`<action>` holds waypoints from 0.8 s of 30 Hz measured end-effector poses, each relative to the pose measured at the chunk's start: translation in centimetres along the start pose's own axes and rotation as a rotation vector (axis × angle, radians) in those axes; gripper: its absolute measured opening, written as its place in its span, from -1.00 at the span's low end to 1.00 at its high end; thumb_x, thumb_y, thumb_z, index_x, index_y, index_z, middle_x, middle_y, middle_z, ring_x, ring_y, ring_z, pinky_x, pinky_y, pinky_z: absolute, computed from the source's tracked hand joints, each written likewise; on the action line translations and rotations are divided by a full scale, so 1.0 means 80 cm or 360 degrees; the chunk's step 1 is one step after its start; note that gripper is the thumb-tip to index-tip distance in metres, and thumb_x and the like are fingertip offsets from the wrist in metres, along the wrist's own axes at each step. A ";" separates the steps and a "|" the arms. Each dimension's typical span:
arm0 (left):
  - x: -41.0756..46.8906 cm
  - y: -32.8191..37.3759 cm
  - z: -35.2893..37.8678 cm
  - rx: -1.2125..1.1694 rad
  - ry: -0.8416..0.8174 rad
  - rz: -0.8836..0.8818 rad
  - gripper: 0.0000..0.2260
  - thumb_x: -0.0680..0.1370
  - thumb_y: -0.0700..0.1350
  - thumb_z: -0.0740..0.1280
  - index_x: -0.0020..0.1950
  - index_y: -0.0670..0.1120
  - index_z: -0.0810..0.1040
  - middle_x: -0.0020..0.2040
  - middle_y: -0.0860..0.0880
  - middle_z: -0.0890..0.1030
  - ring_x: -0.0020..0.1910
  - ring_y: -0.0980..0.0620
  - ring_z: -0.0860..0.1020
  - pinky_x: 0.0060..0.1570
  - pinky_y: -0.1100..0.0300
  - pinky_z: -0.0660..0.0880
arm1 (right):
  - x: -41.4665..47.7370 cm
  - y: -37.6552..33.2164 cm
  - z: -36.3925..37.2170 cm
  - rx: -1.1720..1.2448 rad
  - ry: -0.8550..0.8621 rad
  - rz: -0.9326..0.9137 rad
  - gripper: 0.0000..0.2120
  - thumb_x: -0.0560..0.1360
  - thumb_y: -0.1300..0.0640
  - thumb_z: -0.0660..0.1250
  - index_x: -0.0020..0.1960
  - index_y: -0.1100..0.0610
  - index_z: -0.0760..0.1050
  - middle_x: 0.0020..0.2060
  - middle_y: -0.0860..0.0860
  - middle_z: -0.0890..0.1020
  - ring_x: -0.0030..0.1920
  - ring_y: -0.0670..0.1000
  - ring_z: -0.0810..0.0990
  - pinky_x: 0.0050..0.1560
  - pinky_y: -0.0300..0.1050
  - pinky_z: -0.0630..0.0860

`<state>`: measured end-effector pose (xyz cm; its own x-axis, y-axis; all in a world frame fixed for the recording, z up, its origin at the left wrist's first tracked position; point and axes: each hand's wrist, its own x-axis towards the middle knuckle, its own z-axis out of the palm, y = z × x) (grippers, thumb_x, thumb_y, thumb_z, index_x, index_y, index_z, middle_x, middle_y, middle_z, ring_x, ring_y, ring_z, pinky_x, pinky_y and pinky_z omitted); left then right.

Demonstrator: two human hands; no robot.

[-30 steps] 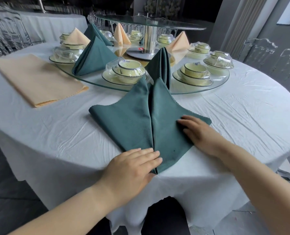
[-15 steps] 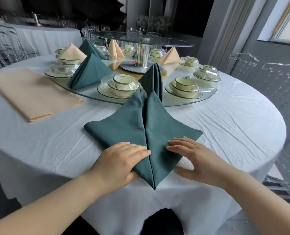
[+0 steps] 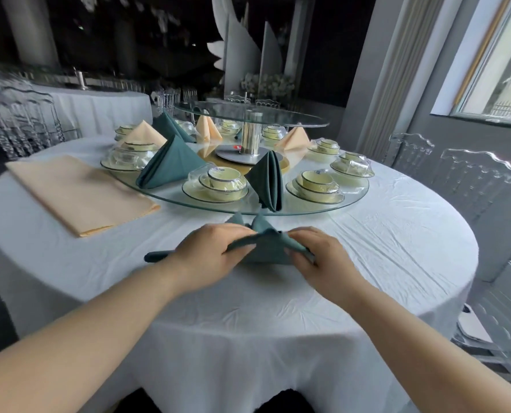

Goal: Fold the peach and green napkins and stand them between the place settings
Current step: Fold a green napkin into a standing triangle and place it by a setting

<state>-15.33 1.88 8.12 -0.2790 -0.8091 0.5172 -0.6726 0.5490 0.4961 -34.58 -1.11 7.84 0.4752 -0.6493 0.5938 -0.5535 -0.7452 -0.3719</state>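
So, the left hand (image 3: pixel 212 253) is curled over the left half of the green napkin (image 3: pixel 266 248), with cloth pinched under the fingers. The right hand (image 3: pixel 320 254) is curled the same way on the right edge, so the napkin is gripped from both sides. It's bunched up off the white tablecloth (image 3: pixel 278 317) between the two hands, near the front edge of the round table. Two little tips are seen poking up behind the knuckles, and one corner is seen sticking out flat, left of the left wrist. How the folds sit underneath can't be told, since that bit is hidden by the hands.

Just past the hands the glass turntable (image 3: pixel 302 210) is found, its rim close to those tips. A standing green napkin (image 3: pixel 267 183) is set upright on it between the left bowl setting (image 3: pixel 218 186) and the right bowl setting (image 3: pixel 315 187). A second green napkin (image 3: pixel 170 163) is stood further left, and standing peach napkins (image 3: pixel 144 135) are spotted between settings toward the back.

A flat peach napkin (image 3: pixel 81 192) is laid on the tablecloth off to the left, well apart from the hands. Clear chairs (image 3: pixel 475 180) are parked on the right.
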 end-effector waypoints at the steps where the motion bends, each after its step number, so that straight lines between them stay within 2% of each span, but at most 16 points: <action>1: 0.005 0.013 -0.013 -0.0100 -0.0021 -0.0076 -0.80 0.52 0.01 0.24 -0.24 -0.05 0.54 -0.35 0.13 0.52 -0.29 0.28 0.47 -0.29 0.36 0.36 | 0.006 -0.014 -0.010 0.0071 0.0018 0.0062 -0.75 0.42 0.29 0.23 -0.34 0.00 0.43 -0.46 -0.17 0.52 -0.26 -0.24 0.45 -0.23 -0.42 0.32; 2: 0.011 0.026 -0.028 -0.0143 -0.0028 -0.0151 -0.76 0.55 -0.07 0.27 -0.32 -0.05 0.45 -0.42 0.13 0.46 -0.39 0.30 0.44 -0.36 0.38 0.33 | 0.013 -0.027 -0.021 0.0110 0.0000 0.0118 -0.66 0.47 0.27 0.24 -0.39 -0.05 0.32 -0.53 -0.16 0.45 -0.35 -0.25 0.42 -0.31 -0.41 0.30; 4: 0.021 0.047 -0.059 -0.0212 -0.0063 -0.0261 -0.76 0.54 -0.14 0.28 -0.34 -0.08 0.48 -0.43 0.06 0.53 -0.44 0.30 0.46 -0.41 0.43 0.34 | 0.028 -0.051 -0.046 0.0140 -0.0047 0.0174 -0.62 0.50 0.25 0.25 -0.41 -0.04 0.26 -0.54 -0.10 0.38 -0.42 -0.15 0.34 -0.35 -0.35 0.27; 5: 0.026 0.057 -0.076 -0.0255 -0.0084 -0.0289 -0.79 0.54 -0.13 0.28 -0.31 -0.07 0.53 -0.41 0.04 0.59 -0.42 0.29 0.49 -0.40 0.43 0.38 | 0.036 -0.063 -0.061 0.0169 -0.0086 0.0180 -0.67 0.51 0.24 0.24 -0.39 0.00 0.30 -0.49 -0.10 0.39 -0.41 -0.14 0.34 -0.35 -0.34 0.28; 7: 0.032 0.075 -0.105 -0.0399 -0.0133 -0.0331 -0.80 0.53 -0.14 0.29 -0.29 0.00 0.56 -0.42 0.13 0.62 -0.40 0.27 0.55 -0.39 0.45 0.45 | 0.049 -0.086 -0.090 0.0304 -0.0192 0.0200 -0.78 0.51 0.21 0.24 -0.29 0.04 0.42 -0.37 -0.06 0.51 -0.34 -0.14 0.46 -0.27 -0.35 0.39; 10: 0.041 0.099 -0.142 -0.0646 -0.0258 -0.0345 -0.90 0.47 -0.16 0.31 -0.23 -0.04 0.58 -0.34 0.08 0.67 -0.36 0.17 0.62 -0.40 0.37 0.52 | 0.066 -0.113 -0.127 0.0614 -0.0309 0.0195 -0.94 0.47 0.22 0.32 -0.13 0.15 0.56 -0.21 0.04 0.66 -0.18 0.03 0.64 -0.08 -0.07 0.60; 12: 0.048 0.111 -0.162 -0.0775 -0.0329 -0.0306 -0.91 0.36 -0.13 0.34 -0.21 -0.09 0.61 -0.26 0.01 0.69 -0.30 0.11 0.65 -0.37 0.32 0.54 | 0.075 -0.124 -0.144 0.0832 -0.0386 0.0187 -0.93 0.37 0.21 0.41 -0.14 0.14 0.59 -0.22 0.04 0.69 -0.19 0.04 0.66 -0.10 -0.05 0.62; 14: 0.057 0.113 -0.173 -0.0826 -0.0384 -0.0286 -0.94 0.31 -0.18 0.45 -0.25 -0.14 0.66 -0.22 -0.03 0.69 -0.28 0.07 0.65 -0.35 0.29 0.55 | 0.083 -0.126 -0.154 0.1028 -0.0478 0.0178 -0.89 0.31 0.21 0.37 -0.16 0.11 0.60 -0.25 0.01 0.69 -0.23 -0.02 0.67 -0.22 -0.17 0.61; 15: 0.061 0.114 -0.174 -0.0848 -0.0406 -0.0310 -0.96 0.31 -0.21 0.45 -0.26 -0.15 0.67 -0.21 -0.05 0.69 -0.28 0.05 0.65 -0.35 0.28 0.55 | 0.087 -0.124 -0.156 0.1085 -0.0506 0.0188 -0.86 0.31 0.21 0.33 -0.15 0.11 0.59 -0.26 0.00 0.69 -0.25 -0.04 0.66 -0.25 -0.21 0.60; 17: 0.071 0.102 -0.167 -0.0959 -0.0475 -0.0375 -0.86 0.32 -0.17 0.34 -0.25 -0.14 0.69 -0.22 -0.07 0.69 -0.30 0.03 0.65 -0.36 0.25 0.56 | 0.092 -0.111 -0.151 0.1155 -0.0539 0.0277 -0.83 0.29 0.26 0.38 -0.12 0.13 0.57 -0.27 0.00 0.69 -0.28 -0.05 0.66 -0.27 -0.21 0.60; 21: 0.080 0.050 -0.111 -0.1142 -0.0642 -0.0642 -0.86 0.36 -0.27 0.39 -0.09 -0.19 0.58 -0.23 -0.08 0.68 -0.32 0.02 0.65 -0.30 0.19 0.60 | 0.087 -0.050 -0.104 0.1117 -0.0649 0.0628 -0.71 0.25 0.18 0.35 -0.04 0.20 0.56 -0.20 0.07 0.67 -0.25 -0.02 0.65 -0.16 -0.17 0.62; 24: 0.087 -0.004 -0.054 -0.1191 -0.0765 -0.0865 -0.88 0.48 -0.23 0.34 0.00 -0.16 0.54 -0.15 -0.07 0.67 -0.25 0.03 0.65 -0.15 0.17 0.60 | 0.077 0.001 -0.057 0.1063 -0.0738 0.0890 -0.81 0.33 0.21 0.40 -0.05 0.20 0.57 -0.16 0.07 0.67 -0.22 -0.04 0.65 -0.07 -0.18 0.59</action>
<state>-14.10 -3.00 14.55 -0.4196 -0.8942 -0.1562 -0.2383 -0.0575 0.9695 -34.78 -4.51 14.72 0.5627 -0.8232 -0.0756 -0.3477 -0.1527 -0.9251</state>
